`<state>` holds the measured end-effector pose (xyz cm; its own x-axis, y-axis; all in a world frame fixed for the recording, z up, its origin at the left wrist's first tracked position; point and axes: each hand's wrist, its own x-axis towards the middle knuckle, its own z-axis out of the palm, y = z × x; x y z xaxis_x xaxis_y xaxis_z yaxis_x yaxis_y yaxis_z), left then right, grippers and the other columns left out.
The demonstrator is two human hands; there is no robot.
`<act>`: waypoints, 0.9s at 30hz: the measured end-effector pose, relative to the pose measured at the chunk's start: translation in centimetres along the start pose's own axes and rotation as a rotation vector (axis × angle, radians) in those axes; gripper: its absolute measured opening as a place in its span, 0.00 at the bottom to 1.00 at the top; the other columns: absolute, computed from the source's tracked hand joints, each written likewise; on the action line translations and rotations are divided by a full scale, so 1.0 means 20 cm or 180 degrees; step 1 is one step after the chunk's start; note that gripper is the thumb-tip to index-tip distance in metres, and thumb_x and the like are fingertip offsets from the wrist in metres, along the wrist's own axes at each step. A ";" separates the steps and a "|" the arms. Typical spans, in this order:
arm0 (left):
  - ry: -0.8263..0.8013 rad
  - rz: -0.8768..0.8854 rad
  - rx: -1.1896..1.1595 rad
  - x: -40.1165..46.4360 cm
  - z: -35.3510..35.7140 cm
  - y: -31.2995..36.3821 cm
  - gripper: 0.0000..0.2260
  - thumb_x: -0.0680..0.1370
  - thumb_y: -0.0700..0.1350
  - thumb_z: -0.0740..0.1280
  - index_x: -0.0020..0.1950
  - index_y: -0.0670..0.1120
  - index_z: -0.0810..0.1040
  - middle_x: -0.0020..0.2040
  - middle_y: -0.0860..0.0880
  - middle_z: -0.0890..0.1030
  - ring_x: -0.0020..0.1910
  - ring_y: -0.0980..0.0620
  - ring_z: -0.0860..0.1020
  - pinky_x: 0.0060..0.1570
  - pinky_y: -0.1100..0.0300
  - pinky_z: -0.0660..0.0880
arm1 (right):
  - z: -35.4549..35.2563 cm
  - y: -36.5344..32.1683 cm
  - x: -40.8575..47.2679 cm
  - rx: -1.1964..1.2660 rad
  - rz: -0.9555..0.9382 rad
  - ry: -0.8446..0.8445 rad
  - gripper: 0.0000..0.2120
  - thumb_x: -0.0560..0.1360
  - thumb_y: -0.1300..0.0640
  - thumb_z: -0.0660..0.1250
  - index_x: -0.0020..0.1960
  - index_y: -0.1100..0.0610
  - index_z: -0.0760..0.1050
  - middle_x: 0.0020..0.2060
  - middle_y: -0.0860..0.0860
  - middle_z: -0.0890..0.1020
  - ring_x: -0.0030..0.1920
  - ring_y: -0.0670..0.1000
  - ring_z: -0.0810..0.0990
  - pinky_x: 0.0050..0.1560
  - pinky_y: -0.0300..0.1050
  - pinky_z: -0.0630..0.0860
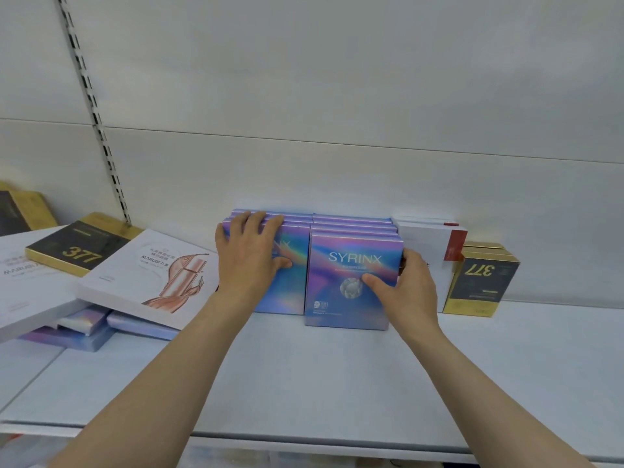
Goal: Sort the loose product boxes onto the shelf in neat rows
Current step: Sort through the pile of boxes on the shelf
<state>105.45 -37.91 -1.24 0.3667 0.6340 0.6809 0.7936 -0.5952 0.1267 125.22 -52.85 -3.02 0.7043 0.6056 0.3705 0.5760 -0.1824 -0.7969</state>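
Two rows of iridescent blue-purple SYRINX boxes stand upright at the back of the white shelf [337, 383]. My left hand [251, 255] lies flat over the front and top of the left row [290, 292], fingers hooked over the top edges. My right hand [405, 288] grips the right side of the front box of the right row [347, 278], thumb on its face. Right of these stand white boxes [429, 238] and black-gold "377" boxes [479, 282].
At the left lies a loose pile: a white MARUBI box [148, 275], a black-gold 377 box [74, 248], another white box [27, 282] and several iridescent boxes [87, 329] underneath. A slotted upright [98, 130] runs up the back wall.
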 end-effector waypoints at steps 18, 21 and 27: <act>0.0000 0.0217 0.0082 -0.02 -0.02 0.00 0.35 0.63 0.57 0.78 0.67 0.51 0.72 0.66 0.47 0.74 0.67 0.43 0.69 0.63 0.40 0.63 | 0.08 -0.04 -0.05 -0.0358 -0.0039 0.0128 0.49 0.65 0.44 0.79 0.76 0.51 0.53 0.68 0.51 0.67 0.68 0.50 0.69 0.58 0.48 0.75; -0.0403 0.0138 -0.0141 -0.01 -0.07 -0.03 0.37 0.68 0.62 0.73 0.73 0.53 0.66 0.72 0.49 0.68 0.72 0.46 0.62 0.69 0.40 0.57 | 0.03 -0.08 -0.08 -0.0614 0.0027 0.0076 0.51 0.66 0.43 0.79 0.77 0.53 0.51 0.68 0.54 0.67 0.68 0.54 0.68 0.59 0.51 0.75; -0.0795 -0.0121 -0.1050 0.06 -0.40 -0.25 0.36 0.72 0.64 0.69 0.75 0.50 0.63 0.74 0.48 0.67 0.72 0.46 0.62 0.69 0.50 0.62 | -0.10 -0.40 -0.08 -0.1485 -0.0784 0.0355 0.31 0.77 0.46 0.67 0.74 0.59 0.64 0.72 0.59 0.66 0.72 0.59 0.63 0.65 0.56 0.68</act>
<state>97.97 -38.22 4.72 0.4789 0.7346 0.4806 0.6256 -0.6697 0.4003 120.29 -54.03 3.73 0.5503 0.5926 0.5882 0.8349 -0.3855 -0.3928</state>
